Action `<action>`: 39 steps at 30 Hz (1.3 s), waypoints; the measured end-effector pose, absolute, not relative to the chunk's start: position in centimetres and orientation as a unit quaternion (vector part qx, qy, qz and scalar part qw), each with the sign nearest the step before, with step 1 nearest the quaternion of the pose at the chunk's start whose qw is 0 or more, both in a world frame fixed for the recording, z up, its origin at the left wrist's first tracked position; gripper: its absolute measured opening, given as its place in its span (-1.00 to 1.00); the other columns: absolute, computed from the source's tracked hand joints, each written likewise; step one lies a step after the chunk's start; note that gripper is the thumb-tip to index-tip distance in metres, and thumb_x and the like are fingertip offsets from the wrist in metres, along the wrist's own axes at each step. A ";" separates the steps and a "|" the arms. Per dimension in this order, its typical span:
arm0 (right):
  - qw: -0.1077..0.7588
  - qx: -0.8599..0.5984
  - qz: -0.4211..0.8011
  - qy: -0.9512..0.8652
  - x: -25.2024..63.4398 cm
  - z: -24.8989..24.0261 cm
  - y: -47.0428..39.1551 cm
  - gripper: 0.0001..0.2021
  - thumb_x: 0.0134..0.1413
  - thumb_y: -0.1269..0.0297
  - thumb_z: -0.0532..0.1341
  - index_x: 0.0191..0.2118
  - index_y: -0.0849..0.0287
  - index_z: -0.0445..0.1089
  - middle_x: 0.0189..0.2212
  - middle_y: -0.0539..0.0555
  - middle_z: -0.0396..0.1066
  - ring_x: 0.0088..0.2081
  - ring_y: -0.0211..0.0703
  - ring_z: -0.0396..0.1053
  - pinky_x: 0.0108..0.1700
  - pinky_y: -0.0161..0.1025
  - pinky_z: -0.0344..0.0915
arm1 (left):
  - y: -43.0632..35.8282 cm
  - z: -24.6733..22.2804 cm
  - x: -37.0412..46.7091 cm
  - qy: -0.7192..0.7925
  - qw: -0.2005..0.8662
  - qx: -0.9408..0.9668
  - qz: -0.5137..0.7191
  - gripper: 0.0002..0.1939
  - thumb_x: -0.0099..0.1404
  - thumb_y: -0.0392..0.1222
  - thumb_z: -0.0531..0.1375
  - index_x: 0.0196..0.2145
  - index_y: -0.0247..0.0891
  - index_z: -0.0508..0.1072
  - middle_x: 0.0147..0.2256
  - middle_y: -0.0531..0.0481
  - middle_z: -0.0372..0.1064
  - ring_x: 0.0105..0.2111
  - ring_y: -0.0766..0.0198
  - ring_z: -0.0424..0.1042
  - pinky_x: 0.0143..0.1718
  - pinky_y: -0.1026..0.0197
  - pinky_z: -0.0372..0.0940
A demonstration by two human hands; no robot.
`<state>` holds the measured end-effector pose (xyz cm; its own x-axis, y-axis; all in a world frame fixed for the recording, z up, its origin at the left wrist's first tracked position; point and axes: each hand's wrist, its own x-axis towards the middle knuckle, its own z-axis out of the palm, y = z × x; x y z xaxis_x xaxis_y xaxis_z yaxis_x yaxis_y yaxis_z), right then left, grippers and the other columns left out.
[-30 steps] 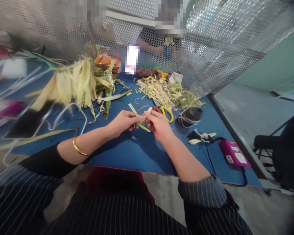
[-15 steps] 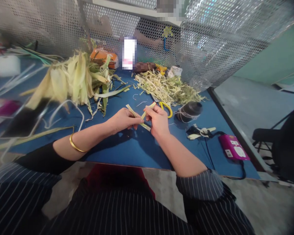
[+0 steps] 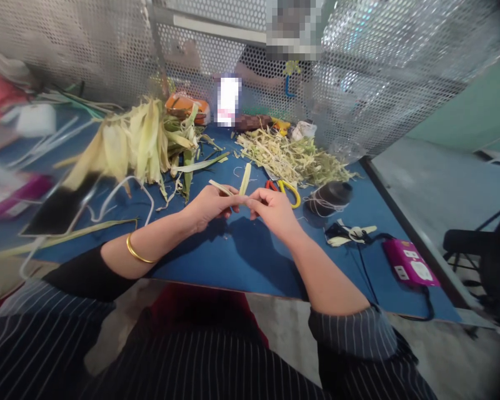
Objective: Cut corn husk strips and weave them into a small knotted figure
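Note:
Pale corn husk strips (image 3: 245,179) are pinched between my two hands above the blue table (image 3: 216,261). My left hand (image 3: 210,206) is closed on them, with one strip end sticking out to the upper left past its fingers. Close beside it, my right hand (image 3: 274,212) grips the strips with thumb and fingertips where they cross; another strip end stands up between the hands. The crossing itself is partly covered by my fingers. Just beyond my right hand lie scissors (image 3: 290,193) with red and yellow handles.
Large corn husks (image 3: 137,139) are heaped at the left, and shredded husk (image 3: 291,155) at the back. To the right are a dark thread spool (image 3: 330,198), a small husk-and-black bundle (image 3: 350,233) and a magenta power strip (image 3: 410,262). A dark tablet (image 3: 60,205) lies left; perforated metal panels (image 3: 216,50) stand behind.
My right hand has shifted its grip down to the crossing, and the strip it held slanted now stands nearly upright. The strip's lower right end no longer shows. The view has shifted slightly.

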<state>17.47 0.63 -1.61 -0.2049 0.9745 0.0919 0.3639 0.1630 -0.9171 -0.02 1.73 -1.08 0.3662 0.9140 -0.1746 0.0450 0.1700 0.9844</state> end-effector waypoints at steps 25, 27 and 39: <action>0.420 -0.469 0.467 -0.621 15.3 -2.7 -0.3 -0.72 0.04 0.07 0.21 -0.46 0.20 0.44 -0.48 0.03 0.42 -0.31 -0.14 0.37 -0.16 -0.21 0.25 | 2.1 -1.4 0.6 0.358 0.694 0.391 0.486 -0.71 -0.05 -0.38 0.37 -0.30 -0.36 0.50 -0.36 -0.09 0.55 -0.32 0.25 0.51 -0.20 0.20 0.33; 0.428 -0.467 0.433 -0.641 15.0 -2.9 -0.4 -0.74 0.08 0.13 0.18 -0.47 0.19 0.43 -0.44 0.03 0.42 -0.30 -0.15 0.35 -0.15 -0.21 0.24 | 2.0 -1.5 0.9 0.360 0.697 0.381 0.489 -0.71 -0.06 -0.38 0.37 -0.31 -0.37 0.50 -0.37 -0.10 0.55 -0.37 0.26 0.50 -0.30 0.23 0.33; 0.382 -0.406 0.335 -0.759 15.4 -2.5 -0.6 -0.76 0.15 0.30 0.11 -0.54 0.16 0.30 -0.42 0.01 0.28 -0.29 -0.21 0.28 -0.17 -0.26 0.20 | 1.6 -1.1 1.2 0.405 0.688 0.320 0.510 -0.78 -0.06 -0.43 0.35 -0.38 -0.45 0.49 -0.51 -0.07 0.47 -0.54 0.31 0.42 -0.50 0.26 0.30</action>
